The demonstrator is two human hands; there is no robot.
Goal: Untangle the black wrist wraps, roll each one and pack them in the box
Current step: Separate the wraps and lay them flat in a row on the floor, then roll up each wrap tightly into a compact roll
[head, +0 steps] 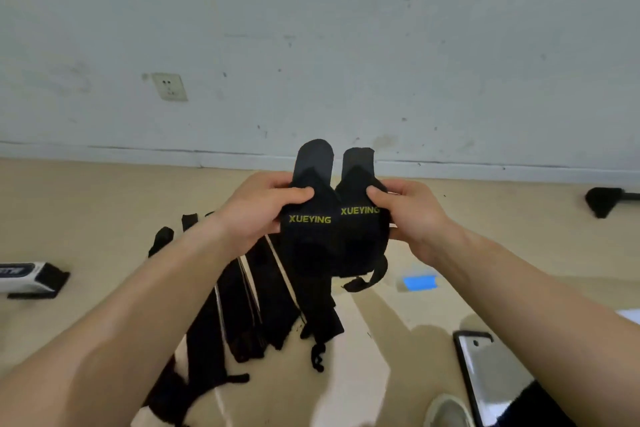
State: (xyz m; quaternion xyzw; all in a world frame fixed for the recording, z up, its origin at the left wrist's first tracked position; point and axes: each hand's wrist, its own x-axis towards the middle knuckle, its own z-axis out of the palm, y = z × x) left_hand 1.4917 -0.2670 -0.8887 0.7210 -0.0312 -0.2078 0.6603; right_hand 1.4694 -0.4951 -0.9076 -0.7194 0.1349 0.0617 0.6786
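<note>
From the head view, I hold two black wrist wraps up in front of me, side by side and touching, above the floor [104,204]. My left hand [256,208] grips the left wrap [308,236]: the thumb presses on its front, just above the yellow "XUEYING" lettering, and the fingers curl round behind it. My right hand [412,211] grips the right wrap [360,229] the same way, thumb on the front near its own yellow lettering, fingers out of sight behind. The top ends of both wraps stick up past my thumbs, with the wall [346,45] behind them. A thin black loop [367,279] hangs from under the right wrap.

Below my hands, more black wraps [263,298] lie on the floor, stretched out roughly side by side, some overlapping; I cannot tell how many there are.

At the left edge a white-and-black box [31,279] rests on the floor, well apart from the wraps. A patch of blue tape [420,282] sits on the floor just right of the hanging loop. A phone [488,381] lies at lower right, near a shoe [446,412]. A black object [602,201] lies by the wall at far right, and a socket [169,87] is on the wall at left.
</note>
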